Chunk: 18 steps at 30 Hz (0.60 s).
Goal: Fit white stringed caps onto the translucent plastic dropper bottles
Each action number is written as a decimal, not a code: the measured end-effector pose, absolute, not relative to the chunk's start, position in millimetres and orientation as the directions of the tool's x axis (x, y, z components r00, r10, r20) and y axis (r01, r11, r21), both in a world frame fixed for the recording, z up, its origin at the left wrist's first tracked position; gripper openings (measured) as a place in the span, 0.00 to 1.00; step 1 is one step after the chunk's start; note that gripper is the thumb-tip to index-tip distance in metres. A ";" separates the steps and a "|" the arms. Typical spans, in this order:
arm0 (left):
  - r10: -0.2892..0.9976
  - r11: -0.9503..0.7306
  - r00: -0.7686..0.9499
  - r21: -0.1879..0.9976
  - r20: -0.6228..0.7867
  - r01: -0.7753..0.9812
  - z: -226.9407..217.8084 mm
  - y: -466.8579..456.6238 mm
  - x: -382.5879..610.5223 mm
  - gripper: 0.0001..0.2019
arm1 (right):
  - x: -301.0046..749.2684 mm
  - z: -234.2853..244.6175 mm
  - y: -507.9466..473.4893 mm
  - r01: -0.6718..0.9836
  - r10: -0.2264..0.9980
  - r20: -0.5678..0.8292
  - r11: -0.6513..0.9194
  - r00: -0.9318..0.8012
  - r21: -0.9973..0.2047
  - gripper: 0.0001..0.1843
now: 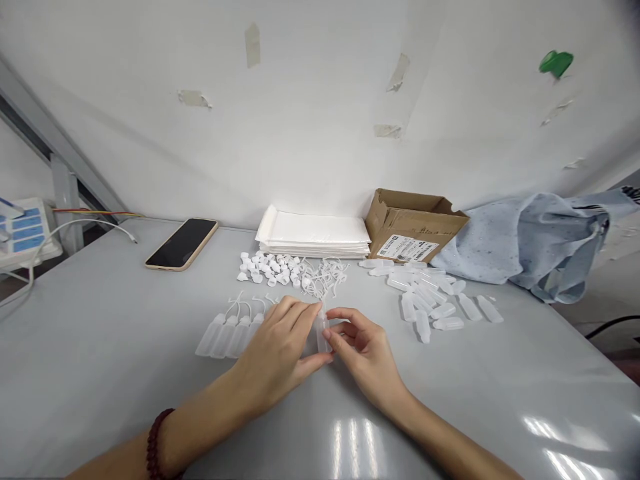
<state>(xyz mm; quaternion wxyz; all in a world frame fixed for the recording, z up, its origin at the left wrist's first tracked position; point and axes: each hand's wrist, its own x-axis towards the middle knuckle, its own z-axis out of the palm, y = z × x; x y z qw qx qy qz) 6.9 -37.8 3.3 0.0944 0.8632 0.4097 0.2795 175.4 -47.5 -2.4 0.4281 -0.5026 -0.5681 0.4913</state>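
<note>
My left hand [280,347] and my right hand [363,350] meet at the middle of the grey table [100,360]. Both pinch one small clear plastic bottle [323,330], held upright between the fingertips. The left fingers close on its top, the right fingers on its lower side. Just left of my left hand lies a row of capped clear bottles with tethered tips [230,330]. Beyond the hands sits a heap of small white caps and tethered plugs [290,270]. A scatter of uncapped bottles [430,300] lies to the right.
A stack of white padded envelopes [315,237] and an open cardboard box [415,223] stand by the wall. A phone [183,243] lies far left, a light blue cloth bag [540,243] far right. A power strip with cables [25,230] sits at the left edge.
</note>
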 end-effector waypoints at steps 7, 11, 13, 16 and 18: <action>0.764 -0.644 0.543 0.359 0.349 0.675 6.0 -32.0 1.2 0.18 | 174.2 -3.2 -46.1 0.237 0.982 0.004 0.050 -0.188 -0.970 0.10; 0.765 -0.644 0.571 0.336 0.298 0.688 9.1 -26.3 -2.9 0.18 | 173.9 -2.5 -45.7 0.382 0.960 0.097 0.196 -0.262 -0.903 0.12; 0.768 -0.641 0.585 0.320 0.262 0.698 11.5 -24.6 -3.9 0.17 | 174.1 -3.3 -45.3 0.434 0.945 0.130 0.256 -0.299 -0.864 0.13; 0.769 -0.638 0.604 0.290 0.209 0.713 14.5 -23.4 -5.1 0.16 | 174.5 -5.6 -44.1 0.470 0.926 0.164 0.319 -0.340 -0.823 0.15; 0.764 -0.645 0.613 0.277 0.203 0.712 14.6 -23.0 -6.4 0.15 | 174.8 -7.1 -43.4 0.477 0.911 0.192 0.361 -0.366 -0.801 0.15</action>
